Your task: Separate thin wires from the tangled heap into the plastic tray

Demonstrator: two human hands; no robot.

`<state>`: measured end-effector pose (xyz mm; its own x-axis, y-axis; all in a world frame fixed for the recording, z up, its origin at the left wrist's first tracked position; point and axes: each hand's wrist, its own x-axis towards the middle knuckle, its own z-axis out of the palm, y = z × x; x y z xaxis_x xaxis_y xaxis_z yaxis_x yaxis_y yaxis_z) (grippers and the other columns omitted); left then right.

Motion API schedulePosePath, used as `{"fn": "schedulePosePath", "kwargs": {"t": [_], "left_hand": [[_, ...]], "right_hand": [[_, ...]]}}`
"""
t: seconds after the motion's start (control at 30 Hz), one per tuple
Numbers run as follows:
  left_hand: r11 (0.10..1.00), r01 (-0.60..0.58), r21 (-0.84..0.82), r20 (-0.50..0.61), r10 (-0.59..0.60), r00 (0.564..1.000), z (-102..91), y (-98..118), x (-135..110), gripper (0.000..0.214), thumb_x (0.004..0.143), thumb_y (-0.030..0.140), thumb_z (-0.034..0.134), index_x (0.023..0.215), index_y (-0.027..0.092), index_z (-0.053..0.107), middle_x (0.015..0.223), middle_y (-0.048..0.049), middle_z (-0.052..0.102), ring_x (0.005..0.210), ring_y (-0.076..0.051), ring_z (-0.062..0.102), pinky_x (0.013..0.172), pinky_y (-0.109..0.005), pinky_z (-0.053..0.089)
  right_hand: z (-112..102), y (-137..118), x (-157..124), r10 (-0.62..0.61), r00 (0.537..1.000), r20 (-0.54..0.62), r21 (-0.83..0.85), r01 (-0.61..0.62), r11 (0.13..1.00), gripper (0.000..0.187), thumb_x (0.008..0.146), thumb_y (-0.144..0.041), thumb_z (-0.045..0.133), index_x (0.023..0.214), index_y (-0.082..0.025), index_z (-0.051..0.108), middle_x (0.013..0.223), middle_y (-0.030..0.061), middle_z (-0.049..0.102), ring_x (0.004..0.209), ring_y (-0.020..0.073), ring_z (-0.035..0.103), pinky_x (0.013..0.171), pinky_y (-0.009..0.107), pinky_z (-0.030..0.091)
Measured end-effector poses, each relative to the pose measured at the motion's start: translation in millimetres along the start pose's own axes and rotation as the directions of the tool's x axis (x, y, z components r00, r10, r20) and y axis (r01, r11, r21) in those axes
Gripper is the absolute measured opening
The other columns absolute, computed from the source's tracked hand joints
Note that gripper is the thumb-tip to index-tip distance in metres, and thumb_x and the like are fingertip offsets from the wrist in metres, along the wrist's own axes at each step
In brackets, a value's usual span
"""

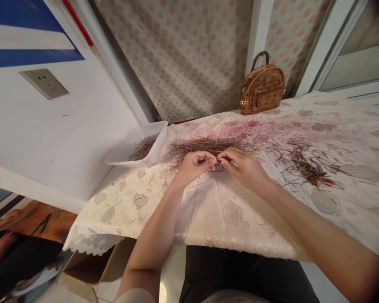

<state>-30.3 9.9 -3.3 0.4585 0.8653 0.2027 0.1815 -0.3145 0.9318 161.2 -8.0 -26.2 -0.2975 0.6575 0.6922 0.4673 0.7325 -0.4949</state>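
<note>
My left hand (pixel 194 167) and my right hand (pixel 241 168) meet at the fingertips in front of a tangled heap of thin multicoloured wires (pixel 208 145). Both hands appear to pinch thin wire strands, though the fingers hide the exact grip. A long dark wire (pixel 192 210) hangs from near the hands across the patterned white tablecloth (pixel 214 214). Further right lies a looser scatter of cut coloured wires (pixel 309 169). A translucent plastic tub (pixel 120 149) stands left of the heap, holding another bundle of wires (pixel 142 148).
A tan studded mini backpack (pixel 262 83) stands at the back of the table by a polka-dot curtain (pixel 177 54). A wall socket (pixel 44 83) is on the left. Below the table edge are a cardboard box (pixel 91 264), green-handled pliers (pixel 41 223) and another person's arm (pixel 0 248).
</note>
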Motion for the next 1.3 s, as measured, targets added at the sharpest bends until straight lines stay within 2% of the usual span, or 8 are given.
{"fn": "schedulePosePath", "kwargs": {"t": [0.17, 0.27, 0.37, 0.57, 0.8, 0.97, 1.17, 1.3], "left_hand": [[0.979, -0.082, 0.186, -0.065, 0.095, 0.993, 5.1, 4.2, -2.7, 0.02, 0.086, 0.033, 0.062, 0.081, 0.015, 0.068, 0.072, -0.002, 0.065, 0.069, -0.011, 0.058, 0.065, -0.023, 0.044], [0.988, -0.081, 0.129, -0.046, 0.087, 0.995, 4.9, 5.8, -2.9, 0.02, 0.085, 0.034, 0.063, 0.081, 0.015, 0.068, 0.076, -0.0031, 0.067, 0.07, -0.011, 0.06, 0.067, -0.023, 0.046], [0.999, -0.038, 0.013, -0.035, 0.038, 0.999, 0.4, 6.4, -2.0, 0.025, 0.083, 0.038, 0.066, 0.081, 0.013, 0.068, 0.075, -0.0042, 0.067, 0.066, -0.01, 0.059, 0.063, -0.023, 0.045], [0.995, 0.048, -0.087, 0.012, -0.047, 0.999, -5.7, 7.7, -2.7, 0.029, 0.081, 0.041, 0.069, 0.081, 0.013, 0.068, 0.066, -0.0018, 0.061, 0.057, -0.007, 0.049, 0.054, -0.022, 0.037], [1.0, 0.011, -0.025, 0.025, -0.011, 1.0, -4.2, 3.8, -2.8, 0.029, 0.083, 0.042, 0.068, 0.078, 0.013, 0.066, 0.069, -0.0024, 0.062, 0.063, -0.009, 0.054, 0.06, -0.023, 0.042], [0.998, -0.048, 0.038, 0.03, 0.047, 0.998, -2.8, 2.4, -2.7, 0.026, 0.083, 0.039, 0.067, 0.079, 0.013, 0.066, 0.069, -0.0022, 0.063, 0.064, -0.01, 0.056, 0.063, -0.023, 0.044], [0.965, -0.145, 0.22, -0.015, 0.152, 0.988, 3.3, 6.2, -4.6, 0.02, 0.087, 0.034, 0.062, 0.082, 0.015, 0.068, 0.074, -0.0023, 0.066, 0.068, -0.011, 0.057, 0.064, -0.022, 0.043], [0.911, -0.177, 0.373, -0.038, 0.206, 0.978, 9.6, 8.0, -4.8, 0.018, 0.088, 0.031, 0.06, 0.083, 0.018, 0.07, 0.076, -0.0015, 0.069, 0.068, -0.011, 0.059, 0.065, -0.022, 0.044]], "right_hand": [[-1.2, 2.8, 2.7, 0.311, 0.938, 0.151, 0.235, -0.339, 0.911, 0.015, 0.087, -0.025, 0.051, 0.073, -0.02, 0.055, 0.065, -0.0001, 0.057, 0.06, 0.0134, 0.049, 0.058, 0.028, 0.036], [-5.6, 5.4, 5.3, 0.323, 0.881, 0.344, 0.473, -0.461, 0.751, 0.021, 0.088, -0.033, 0.05, 0.073, -0.019, 0.055, 0.064, -0.0004, 0.054, 0.058, 0.0124, 0.048, 0.056, 0.027, 0.037], [-9.1, 5.5, 5.9, 0.29, 0.896, 0.335, 0.477, -0.427, 0.768, 0.017, 0.089, -0.033, 0.05, 0.085, -0.018, 0.058, 0.068, 0.0002, 0.058, 0.058, 0.0124, 0.051, 0.058, 0.027, 0.04], [-6.0, 2.3, 1.0, 0.201, 0.964, 0.176, 0.118, -0.223, 0.968, 0.017, 0.089, -0.021, 0.052, 0.105, -0.022, 0.059, 0.08, 0.0009, 0.068, 0.068, 0.0152, 0.061, 0.066, 0.029, 0.042], [-7.1, 1.1, -0.6, 0.086, 0.99, 0.108, 0.043, -0.091, 0.995, 0.009, 0.092, -0.025, 0.056, 0.099, -0.023, 0.062, 0.09, 0.0034, 0.071, 0.074, 0.0166, 0.064, 0.068, 0.029, 0.044], [-7.2, 0.1, 0.9, 0.171, 0.979, 0.109, 0.118, -0.183, 0.976, 0.009, 0.09, -0.025, 0.056, 0.096, -0.022, 0.062, 0.083, 0.0015, 0.069, 0.071, 0.0151, 0.061, 0.067, 0.028, 0.043], [-4.4, -1.7, 4.9, 0.351, 0.924, 0.15, 0.383, -0.382, 0.841, 0.01, 0.083, -0.029, 0.058, 0.077, -0.02, 0.058, 0.067, -0.002, 0.054, 0.059, 0.0115, 0.047, 0.055, 0.027, 0.033], [-3.8, -2.0, 6.6, 0.497, 0.825, 0.268, 0.6, -0.547, 0.585, 0.016, 0.076, -0.032, 0.063, 0.07, -0.02, 0.053, 0.056, -0.0063, 0.04, 0.047, 0.0074, 0.03, 0.048, 0.026, 0.022]]}}
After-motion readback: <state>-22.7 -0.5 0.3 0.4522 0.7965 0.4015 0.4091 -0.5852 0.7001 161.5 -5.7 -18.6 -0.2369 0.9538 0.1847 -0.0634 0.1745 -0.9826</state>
